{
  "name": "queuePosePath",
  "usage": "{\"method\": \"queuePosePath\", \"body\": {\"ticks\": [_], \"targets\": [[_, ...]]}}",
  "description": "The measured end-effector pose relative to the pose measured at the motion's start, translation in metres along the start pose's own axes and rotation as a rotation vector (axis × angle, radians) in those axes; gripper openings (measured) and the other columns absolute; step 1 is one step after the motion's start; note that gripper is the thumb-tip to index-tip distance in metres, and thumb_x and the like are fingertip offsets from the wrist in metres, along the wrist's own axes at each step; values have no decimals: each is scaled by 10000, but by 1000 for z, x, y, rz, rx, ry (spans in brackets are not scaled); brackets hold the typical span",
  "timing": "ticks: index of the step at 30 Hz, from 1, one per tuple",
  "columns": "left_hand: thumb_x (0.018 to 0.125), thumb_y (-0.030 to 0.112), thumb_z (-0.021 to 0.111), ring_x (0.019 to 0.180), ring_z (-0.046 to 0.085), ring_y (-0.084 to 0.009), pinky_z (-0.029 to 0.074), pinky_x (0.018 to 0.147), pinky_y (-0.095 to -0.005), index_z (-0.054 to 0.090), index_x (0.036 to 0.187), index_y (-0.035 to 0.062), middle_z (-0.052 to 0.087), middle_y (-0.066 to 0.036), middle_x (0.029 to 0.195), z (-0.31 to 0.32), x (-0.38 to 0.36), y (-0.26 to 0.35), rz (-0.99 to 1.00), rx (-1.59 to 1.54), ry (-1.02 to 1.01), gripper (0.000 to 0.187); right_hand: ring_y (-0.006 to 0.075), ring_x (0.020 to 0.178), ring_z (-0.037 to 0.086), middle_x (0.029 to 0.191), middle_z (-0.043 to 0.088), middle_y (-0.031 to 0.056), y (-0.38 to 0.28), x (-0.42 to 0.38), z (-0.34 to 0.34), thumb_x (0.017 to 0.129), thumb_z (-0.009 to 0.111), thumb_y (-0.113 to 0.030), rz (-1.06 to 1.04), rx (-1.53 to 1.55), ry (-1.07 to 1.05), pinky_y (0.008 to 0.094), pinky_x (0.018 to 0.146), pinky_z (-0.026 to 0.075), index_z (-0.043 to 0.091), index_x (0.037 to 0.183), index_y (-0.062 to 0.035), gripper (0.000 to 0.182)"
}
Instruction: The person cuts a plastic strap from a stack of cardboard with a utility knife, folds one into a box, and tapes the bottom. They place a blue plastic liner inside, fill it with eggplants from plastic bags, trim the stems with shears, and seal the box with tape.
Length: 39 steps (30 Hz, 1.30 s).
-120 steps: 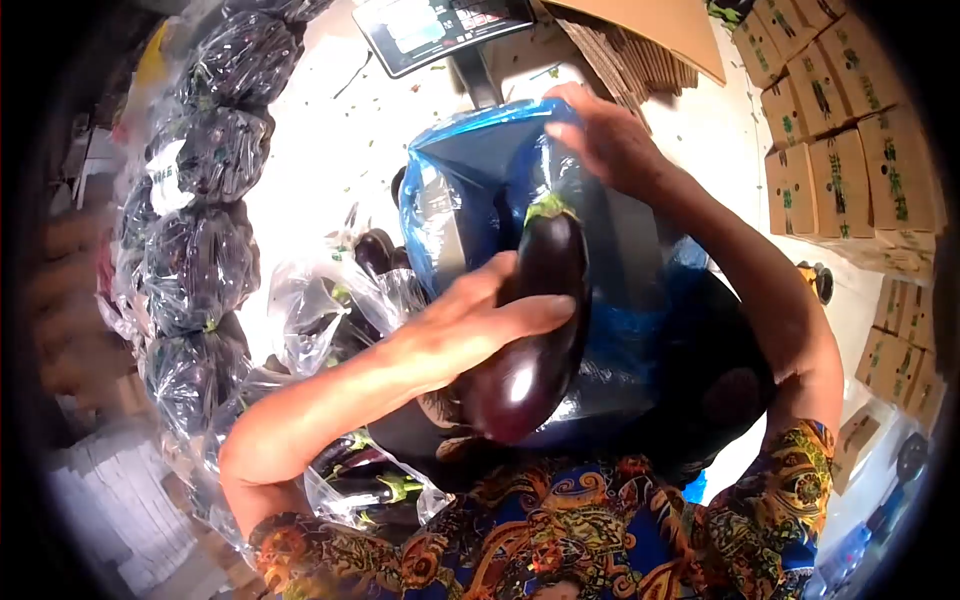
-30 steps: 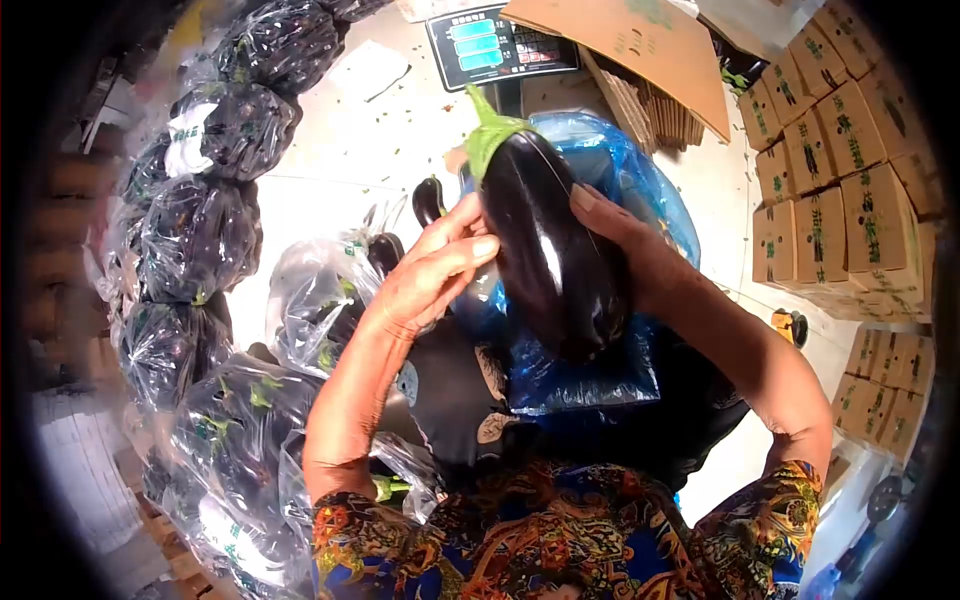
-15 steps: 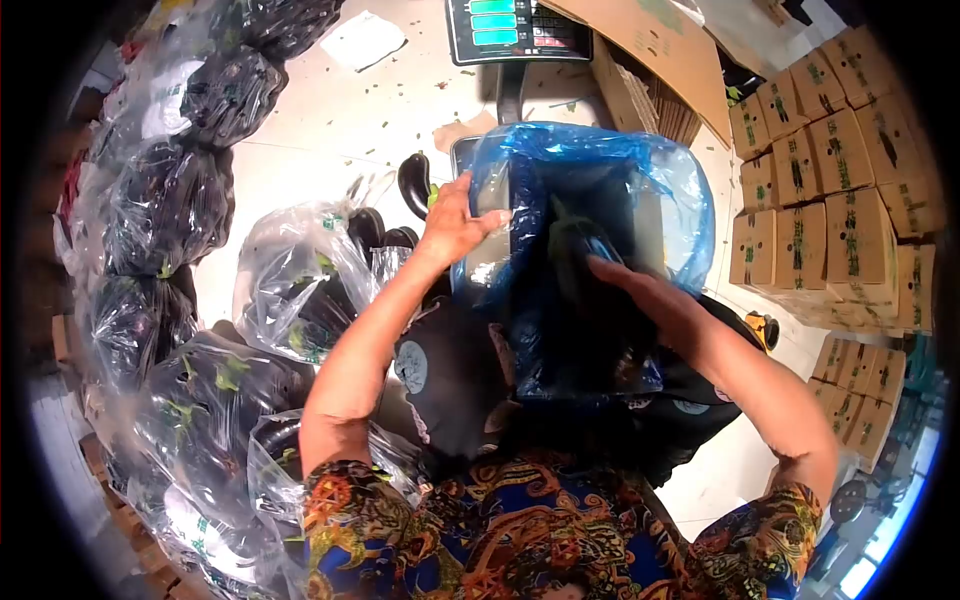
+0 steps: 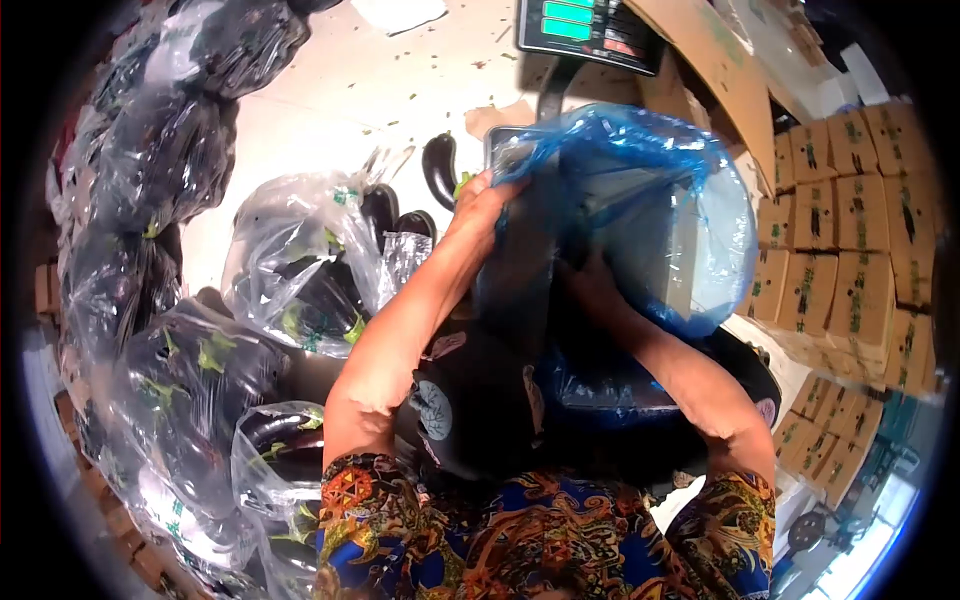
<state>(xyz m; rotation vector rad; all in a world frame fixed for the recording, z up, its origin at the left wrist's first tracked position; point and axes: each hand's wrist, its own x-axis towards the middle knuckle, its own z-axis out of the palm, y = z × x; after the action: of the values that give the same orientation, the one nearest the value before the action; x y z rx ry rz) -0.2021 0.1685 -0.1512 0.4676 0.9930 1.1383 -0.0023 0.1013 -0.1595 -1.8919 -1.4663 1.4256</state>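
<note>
Blue plastic bag (image 4: 655, 215) sits open-mouthed, right of centre. Left hand (image 4: 482, 203): fingers gripping its near-left edge. Right hand (image 4: 594, 284): inside, finger state cannot be determined. Advisable: hold the mouth wide. Scale display (image 4: 588, 30) stands beyond.

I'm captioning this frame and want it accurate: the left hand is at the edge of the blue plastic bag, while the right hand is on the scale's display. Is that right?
Not quite: the right hand's place is wrong. The head view shows it down inside the blue plastic bag. The left hand is at the bag's edge.
</note>
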Motion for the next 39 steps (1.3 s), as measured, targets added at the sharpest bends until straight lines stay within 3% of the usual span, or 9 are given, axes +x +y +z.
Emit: {"method": "queuePosePath", "body": {"ticks": [12, 14, 16, 18, 22, 29, 31, 37, 39], "targets": [[788, 158, 770, 999, 576, -178, 472, 848, -327, 588, 1146, -22, 613, -93, 1051, -131, -67, -10, 287, 242, 496, 440, 375, 1197, 537, 1328, 528, 257, -34, 33, -28, 857, 643, -521, -70, -329, -313, 431, 1008, 418, 358, 1417, 30, 835], [721, 214, 826, 1029, 570, -278, 463, 886, -408, 542, 1207, -42, 581, -153, 1111, -198, -95, -40, 454, 1015, 862, 618, 342, 1131, 581, 1257, 584, 230, -58, 26, -46, 886, 633, -449, -110, -379, -443, 424, 978, 440, 453, 1353, 18, 685], [679, 277, 850, 1063, 543, -395, 435, 946, -469, 421, 1326, -50, 533, -248, 1173, -235, -126, -38, 424, 1428, 1154, 842, 313, 1063, 616, 1184, 626, 213, -75, 19, -62, 904, 629, -375, -155, -458, -505, 407, 937, 466, 527, 1290, 12, 556], [645, 205, 836, 1054, 540, -412, 435, 898, -487, 495, 1166, -21, 565, -242, 1111, -245, -138, -39, 234, 1246, 1261, 663, 290, 994, 644, 1110, 654, 205, -86, 15, -77, 913, 629, -300, -211, -570, -477, 381, 884, 494, 579, 1226, 12, 445], [644, 302, 831, 1150, 489, -485, 413, 994, -480, 273, 1334, -27, 445, -325, 1271, -243, -122, -61, -197, 1011, 1308, 946, 252, 943, 655, 1059, 662, 169, -114, 0, -97, 886, 648, -126, -402, -494, -417, 336, 799, 517, 594, 1212, -28, 345], [844, 329, 679, 588, 621, -198, 493, 509, -304, 617, 1012, 29, 654, -105, 789, -213, -179, -3, -160, 133, 764, 350, 307, 1055, 592, 1211, 593, 160, -146, 2, -150, 846, 677, -54, -1030, -676, 497, 372, 872, 496, 601, 1211, -92, 375], [831, 342, 719, 647, 644, -233, 563, 589, -326, 433, 1294, -25, 618, -126, 877, -164, -209, 44, -213, 147, 515, 656, 367, 1196, 487, 1320, 521, 174, -138, 19, -157, 852, 694, -148, -1075, -796, 628, 433, 1006, 405, 588, 1247, -116, 410], [839, 502, 654, 568, 649, -259, 562, 444, -304, 355, 1290, -180, 595, -354, 999, -34, -216, 136, -62, 149, -52, 871, 350, 968, 611, 1032, 668, 146, -104, 76, -150, 902, 615, -320, -1080, -680, 448, 458, 849, 474, 648, 1073, -71, 304], [870, 397, 649, 670, 671, -281, 584, 524, -348, 245, 1433, -37, 567, -354, 1098, 5, -192, 153, -191, 148, -161, 817, 346, 931, 622, 978, 674, 143, -103, 80, -149, 912, 600, -298, -1096, -632, 460, 457, 828, 483, 650, 1023, -57, 270]]}}
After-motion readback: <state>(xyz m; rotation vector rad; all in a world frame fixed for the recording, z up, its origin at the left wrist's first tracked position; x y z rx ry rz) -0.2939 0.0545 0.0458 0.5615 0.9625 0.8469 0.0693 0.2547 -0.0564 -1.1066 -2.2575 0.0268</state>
